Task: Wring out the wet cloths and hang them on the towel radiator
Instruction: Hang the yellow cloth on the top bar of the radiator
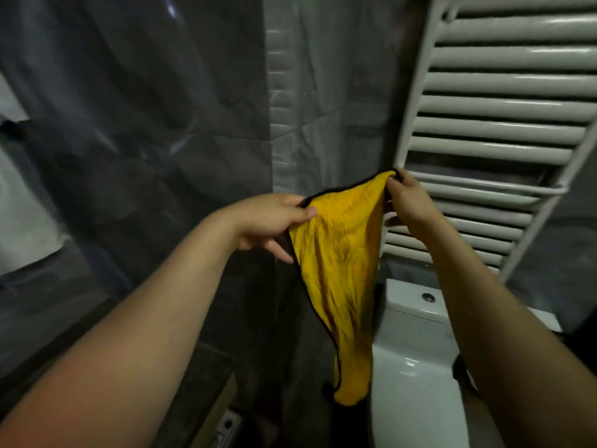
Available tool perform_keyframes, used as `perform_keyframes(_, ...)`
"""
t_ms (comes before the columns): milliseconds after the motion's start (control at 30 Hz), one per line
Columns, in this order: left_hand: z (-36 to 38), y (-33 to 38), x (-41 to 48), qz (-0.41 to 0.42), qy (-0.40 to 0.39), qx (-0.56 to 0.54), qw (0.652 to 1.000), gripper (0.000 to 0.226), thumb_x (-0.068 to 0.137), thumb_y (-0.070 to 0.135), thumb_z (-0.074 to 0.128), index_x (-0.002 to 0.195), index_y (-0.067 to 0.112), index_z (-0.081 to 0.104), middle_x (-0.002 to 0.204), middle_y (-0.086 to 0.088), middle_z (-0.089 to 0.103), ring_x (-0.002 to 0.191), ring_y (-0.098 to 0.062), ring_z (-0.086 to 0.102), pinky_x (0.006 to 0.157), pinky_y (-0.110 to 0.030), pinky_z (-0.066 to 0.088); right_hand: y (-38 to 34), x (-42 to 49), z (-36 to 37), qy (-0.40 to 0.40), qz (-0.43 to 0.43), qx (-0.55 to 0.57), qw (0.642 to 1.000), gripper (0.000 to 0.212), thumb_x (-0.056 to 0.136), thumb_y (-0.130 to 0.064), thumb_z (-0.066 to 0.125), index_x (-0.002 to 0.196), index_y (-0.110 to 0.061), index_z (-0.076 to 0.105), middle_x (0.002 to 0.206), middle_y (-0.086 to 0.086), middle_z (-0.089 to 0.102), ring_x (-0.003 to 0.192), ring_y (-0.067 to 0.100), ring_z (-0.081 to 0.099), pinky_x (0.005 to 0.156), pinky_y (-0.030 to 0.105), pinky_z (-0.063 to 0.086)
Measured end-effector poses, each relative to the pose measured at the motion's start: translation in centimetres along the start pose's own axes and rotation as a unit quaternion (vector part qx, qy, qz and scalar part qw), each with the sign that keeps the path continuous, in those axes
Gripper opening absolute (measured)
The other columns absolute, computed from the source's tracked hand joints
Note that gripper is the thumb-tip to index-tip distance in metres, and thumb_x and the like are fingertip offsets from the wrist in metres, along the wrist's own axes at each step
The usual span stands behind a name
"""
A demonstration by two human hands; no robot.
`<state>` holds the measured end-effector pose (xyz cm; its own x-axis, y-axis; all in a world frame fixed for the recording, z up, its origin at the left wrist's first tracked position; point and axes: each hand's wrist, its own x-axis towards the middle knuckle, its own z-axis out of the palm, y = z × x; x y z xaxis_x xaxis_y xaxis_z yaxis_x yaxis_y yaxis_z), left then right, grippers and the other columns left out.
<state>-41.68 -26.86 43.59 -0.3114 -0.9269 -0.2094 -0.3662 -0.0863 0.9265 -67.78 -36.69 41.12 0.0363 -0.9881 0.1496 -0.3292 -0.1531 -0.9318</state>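
A yellow cloth (342,273) with a dark hem hangs stretched between both hands, its lower end drooping in wet folds. My left hand (274,221) pinches its left top corner. My right hand (408,202) pinches the right top corner, held higher, right in front of the lower left part of the white towel radiator (497,124). The radiator's horizontal bars fill the upper right; no cloth is seen on them.
A white toilet with its cistern (416,305) stands below the radiator, just right of the hanging cloth. Dark grey tiled walls (161,124) fill the left and centre. A pale surface shows at the far left edge.
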Motion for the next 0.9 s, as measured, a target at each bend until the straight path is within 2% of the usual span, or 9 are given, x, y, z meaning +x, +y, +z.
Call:
perform_keyframes(100, 2.5, 1.4, 4.6, 0.021, 0.079, -0.067, 0.994, 0.027, 0.105, 0.027, 0.047, 0.127, 0.014, 0.057, 0.129, -0.01, 0.06, 0.112, -0.026, 0.063, 0.071, -0.049, 0.062, 1.0, 0.7, -3.3, 0.044, -0.016, -0.01, 0.999, 0.028, 0.106, -0.022, 0.034, 0.127, -0.019, 0.052, 0.095, 0.019, 0.059, 0.083, 0.033, 0.06, 0.058, 0.038, 0.055)
perform_keyframes(233, 4.4, 2.2, 10.8, 0.186, 0.215, -0.261, 0.923, 0.022, 0.103, 0.013, 0.045, 0.12, 0.016, 0.06, 0.116, -0.004, 0.064, 0.105, -0.014, 0.062, 0.092, -0.035, 0.056, 2.0, 1.4, -7.3, 0.076, -0.116, 0.256, 0.957, 0.029, 0.104, -0.002, 0.031, 0.111, -0.015, 0.056, 0.099, 0.011, 0.063, 0.088, 0.025, 0.066, 0.074, 0.038, 0.059)
perform_keyframes(300, 4.8, -0.5, 14.0, 0.14, 0.162, -0.113, 0.97, 0.03, 0.094, 0.026, 0.055, 0.117, 0.008, 0.065, 0.108, -0.004, 0.068, 0.097, -0.016, 0.063, 0.096, -0.039, 0.054, 3.5, 1.3, -8.2, -0.093, -0.054, 0.094, 0.99, 0.02, 0.103, -0.007, 0.041, 0.107, -0.011, 0.06, 0.091, 0.011, 0.065, 0.078, 0.023, 0.065, 0.069, 0.035, 0.057)
perform_keyframes(367, 6.2, -3.2, 15.6, -0.05, 0.058, 0.171, 0.982, 0.037, 0.091, 0.022, 0.06, 0.121, 0.001, 0.066, 0.115, -0.013, 0.07, 0.098, -0.024, 0.066, 0.091, -0.038, 0.055, 6.3, 1.5, -9.2, -0.246, 0.078, -0.188, 0.948, 0.018, 0.104, -0.013, 0.046, 0.109, -0.008, 0.062, 0.082, 0.011, 0.063, 0.067, 0.02, 0.062, 0.058, 0.029, 0.052)
perform_keyframes(433, 6.1, -5.1, 17.8, -0.072, 0.105, 0.241, 0.962, 0.03, 0.093, 0.012, 0.062, 0.12, -0.001, 0.065, 0.119, -0.019, 0.067, 0.107, -0.031, 0.065, 0.088, -0.036, 0.053, 9.2, 3.0, -10.6, -0.159, 0.085, -0.14, 0.974, 0.021, 0.104, -0.009, 0.042, 0.098, -0.012, 0.062, 0.07, 0.008, 0.049, 0.053, 0.015, 0.045, 0.046, 0.027, 0.035)
perform_keyframes(533, 5.8, -4.0, 20.1, 0.013, 0.212, -0.032, 0.977, 0.017, 0.101, 0.008, 0.052, 0.088, 0.012, 0.063, 0.085, -0.015, 0.061, 0.091, -0.028, 0.062, 0.084, -0.043, 0.057, 11.6, 4.7, -12.5, 0.018, 0.059, 0.01, 0.998, 0.024, 0.104, -0.011, 0.04, 0.092, -0.018, 0.06, 0.07, 0.005, 0.042, 0.049, 0.013, 0.035, 0.044, 0.024, 0.027)
perform_keyframes(667, 5.9, -2.2, 22.6, -0.001, 0.215, 0.135, 0.967, 0.026, 0.103, 0.027, 0.048, 0.086, 0.012, 0.059, 0.072, -0.012, 0.058, 0.072, -0.03, 0.065, 0.07, -0.043, 0.06, 12.8, 5.8, -13.2, 0.056, 0.082, 0.041, 0.994, 0.015, 0.102, -0.022, 0.052, 0.097, -0.02, 0.065, 0.085, 0.005, 0.057, 0.063, 0.016, 0.046, 0.05, 0.026, 0.036)
perform_keyframes(800, 5.3, -0.8, 24.2, 0.014, 0.261, 0.327, 0.908, 0.034, 0.102, 0.036, 0.048, 0.106, 0.009, 0.067, 0.109, -0.02, 0.068, 0.104, -0.038, 0.065, 0.088, -0.04, 0.052, 12.9, 6.7, -13.9, 0.033, 0.087, 0.081, 0.992, 0.018, 0.106, -0.016, 0.045, 0.109, -0.013, 0.062, 0.101, 0.012, 0.064, 0.084, 0.028, 0.067, 0.056, 0.028, 0.053)
perform_keyframes(900, 4.7, 0.7, 25.7, 0.064, 0.341, 0.321, 0.881, 0.029, 0.1, 0.034, 0.047, 0.107, 0.014, 0.067, 0.114, -0.019, 0.067, 0.106, -0.036, 0.063, 0.087, -0.039, 0.051, 12.4, 7.6, -14.3, 0.052, 0.031, 0.252, 0.966, 0.023, 0.106, -0.003, 0.035, 0.118, -0.003, 0.055, 0.109, 0.017, 0.063, 0.094, 0.032, 0.072, 0.089, 0.042, 0.059)
